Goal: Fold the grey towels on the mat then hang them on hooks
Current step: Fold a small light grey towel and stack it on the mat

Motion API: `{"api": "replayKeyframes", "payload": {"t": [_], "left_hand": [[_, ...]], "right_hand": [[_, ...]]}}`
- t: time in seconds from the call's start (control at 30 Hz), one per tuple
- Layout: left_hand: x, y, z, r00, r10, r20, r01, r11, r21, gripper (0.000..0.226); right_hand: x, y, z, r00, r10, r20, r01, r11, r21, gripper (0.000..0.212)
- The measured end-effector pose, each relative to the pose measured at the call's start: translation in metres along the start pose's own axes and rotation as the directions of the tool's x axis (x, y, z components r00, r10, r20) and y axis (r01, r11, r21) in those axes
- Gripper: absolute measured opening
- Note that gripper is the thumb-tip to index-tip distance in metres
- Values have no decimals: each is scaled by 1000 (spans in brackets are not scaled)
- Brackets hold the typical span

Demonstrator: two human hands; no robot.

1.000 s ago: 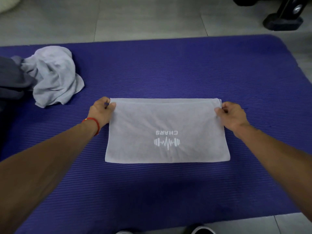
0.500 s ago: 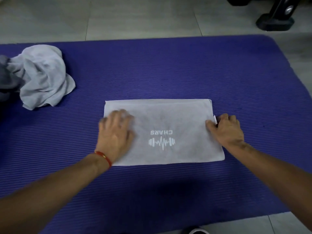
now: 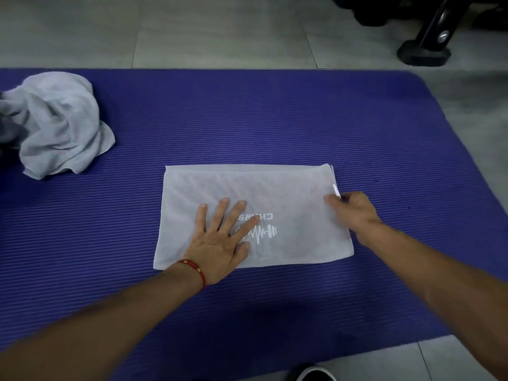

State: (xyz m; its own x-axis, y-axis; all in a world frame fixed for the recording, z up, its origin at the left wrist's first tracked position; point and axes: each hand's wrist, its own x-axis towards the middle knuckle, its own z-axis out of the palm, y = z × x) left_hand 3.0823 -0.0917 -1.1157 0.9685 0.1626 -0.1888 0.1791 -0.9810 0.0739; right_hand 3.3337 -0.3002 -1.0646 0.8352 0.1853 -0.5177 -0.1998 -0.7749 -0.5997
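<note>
Left hand: left hand lies flat with fingers spread on the folded grey towel, partly covering its printed logo; a second ago it pinched the far left corner, so it has slid inward to smooth and pin the cloth.
Right hand: right hand has its fingers curled at the towel's right edge, pinching it beside the white tag; it has come down from the far right corner.
Towel: a flat rectangle, mid-mat, nearer the person.
Meaning: first fold looks finished; a crosswise fold from the right seems next.
Mat: purple mat on the tiled floor.
Waiting: crumpled grey towel at the mat's left end, unfolded.
Hooks: none in view.
</note>
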Motion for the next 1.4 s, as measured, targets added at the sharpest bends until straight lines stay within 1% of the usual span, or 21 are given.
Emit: {"api": "replayKeyframes", "payload": {"t": [0.07,0.13,0.23,0.3,0.33,0.37,0.4,0.47,0.5,0.53,0.6,0.67,0.73,0.83,0.9,0.97,1.1,1.2,1.27,1.33,1.4], "left_hand": [[2,-1,-5,999,-15,31,18,997,-78,62],[2,2,-15,999,-36,15,38,987,-159,62],[0,17,-32,986,-18,-169,-29,962,-273,57],[1,29,-49,964,-47,-263,-85,878,-471,49],[3,34,-62,962,-125,-243,-59,773,-631,46],[5,39,-78,963,-217,-161,6,613,-790,43],[8,42,-95,960,-278,-22,90,384,-919,40],[13,41,-120,929,-309,202,182,-92,-979,34],[13,36,-127,908,-340,247,183,-209,-961,35],[13,27,-128,884,-386,262,174,-249,-953,38],[10,7,-123,833,-493,251,171,-202,-964,32],[2,-19,-111,782,-587,208,205,-73,-976,18],[-5,-44,-102,753,-638,159,268,77,-960,20],[-20,-71,-80,707,-697,121,415,271,-868,22],[-28,-81,-58,690,-713,127,490,331,-806,24],[-31,-84,-42,685,-720,109,507,364,-782,28],[-28,-77,-37,654,-756,-31,434,408,-803,45],[-29,-74,-34,662,-748,-43,517,498,-696,65],[-27,-72,-32,707,-667,-236,556,730,-397,76],[-23,-68,-33,825,-437,-358,435,896,-90,69],[-20,-66,-23,923,-255,-288,262,965,-13,57]], "right_hand": [[-13,-10,-14,978,71,194,-106,978,178,32],[-24,-18,-26,950,18,313,-72,984,161,26],[-39,-38,-31,935,-183,304,214,974,-69,23],[-52,-57,-24,894,-340,293,421,860,-288,20],[-61,-69,-17,867,-407,287,490,797,-353,17],[-72,-80,-8,842,-466,271,538,757,-372,14],[-82,-91,4,818,-516,255,576,735,-359,12],[-103,-111,31,772,-585,247,635,726,-266,12],[-110,-118,45,754,-600,267,652,732,-199,11],[-118,-124,58,735,-609,300,665,733,-143,11],[-127,-129,76,674,-634,379,709,699,-90,21],[-125,-128,87,588,-697,410,798,583,-152,29],[-115,-121,92,506,-737,449,863,442,-246,34],[-91,-94,92,424,-649,631,900,225,-373,45],[-77,-71,90,420,-511,750,897,107,-429,52],[-68,-56,88,429,-422,799,895,80,-438,57],[-64,-59,85,420,-468,777,903,136,-407,52],[-58,-74,86,436,-535,724,889,133,-437,51],[-49,-84,92,451,-552,702,879,137,-457,54],[-42,-95,101,488,-510,708,862,156,-482,59],[-35,-102,110,514,-430,742,852,156,-500,63]]}}
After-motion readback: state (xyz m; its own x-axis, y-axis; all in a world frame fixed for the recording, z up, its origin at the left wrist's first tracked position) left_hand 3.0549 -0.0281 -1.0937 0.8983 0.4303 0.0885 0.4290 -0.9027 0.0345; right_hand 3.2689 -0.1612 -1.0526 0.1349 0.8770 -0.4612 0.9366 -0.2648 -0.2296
